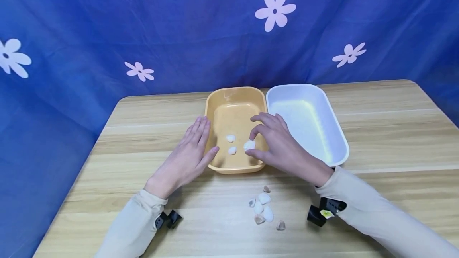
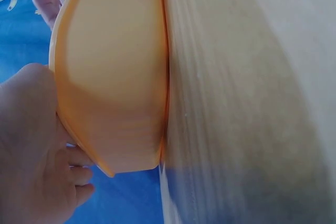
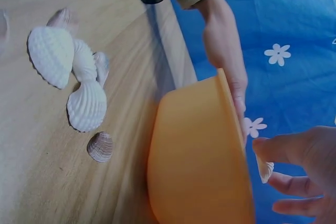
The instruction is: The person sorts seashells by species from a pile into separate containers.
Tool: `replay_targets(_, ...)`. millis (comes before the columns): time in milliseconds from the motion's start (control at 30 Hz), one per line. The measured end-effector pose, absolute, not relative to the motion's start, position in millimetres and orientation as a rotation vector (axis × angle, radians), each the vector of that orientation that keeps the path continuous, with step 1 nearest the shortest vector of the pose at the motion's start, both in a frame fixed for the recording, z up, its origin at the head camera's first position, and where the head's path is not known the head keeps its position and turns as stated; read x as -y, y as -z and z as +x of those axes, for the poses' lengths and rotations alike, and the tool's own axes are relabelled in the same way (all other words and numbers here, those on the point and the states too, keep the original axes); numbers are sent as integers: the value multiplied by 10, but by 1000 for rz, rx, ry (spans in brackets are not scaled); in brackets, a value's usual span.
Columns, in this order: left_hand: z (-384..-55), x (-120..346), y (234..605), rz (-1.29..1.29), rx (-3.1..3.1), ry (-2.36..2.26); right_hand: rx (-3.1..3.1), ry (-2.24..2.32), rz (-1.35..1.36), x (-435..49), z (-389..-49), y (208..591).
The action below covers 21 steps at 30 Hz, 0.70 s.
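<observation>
Over the near right part of the orange tray [image 1: 234,120], my right hand [image 1: 274,140] pinches a white ribbed seashell [image 1: 249,145] between thumb and fingers. In the right wrist view that same shell [image 3: 265,169] shows at the fingertips, above the tray's rim. Two smaller white shells [image 1: 230,138] lie on the tray floor to the left of it. My left hand [image 1: 186,158] rests along the tray's left rim with its fingers straight. The left wrist view shows the thumb and fingers at the rim of the orange wall [image 2: 110,77].
A white tray [image 1: 305,118] stands right beside the orange one. Nearer me on the wooden table [image 1: 136,150], several white shells [image 1: 264,198] lie grouped with small brownish shells [image 1: 281,225]. A blue flowered cloth [image 1: 215,31] hangs behind the table.
</observation>
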State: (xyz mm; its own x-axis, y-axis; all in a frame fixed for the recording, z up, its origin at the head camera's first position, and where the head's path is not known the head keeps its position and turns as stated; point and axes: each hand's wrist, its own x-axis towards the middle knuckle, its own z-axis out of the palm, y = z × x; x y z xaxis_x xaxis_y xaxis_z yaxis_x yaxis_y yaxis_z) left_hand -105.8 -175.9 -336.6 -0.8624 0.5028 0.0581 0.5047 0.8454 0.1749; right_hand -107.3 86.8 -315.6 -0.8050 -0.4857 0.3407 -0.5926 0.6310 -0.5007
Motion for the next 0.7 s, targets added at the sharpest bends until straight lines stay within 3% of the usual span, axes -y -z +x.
replay_targets(700, -1041, 1755, 3428, -812, 2975, 237, 2789, -733, 811, -617, -1268, 3357)
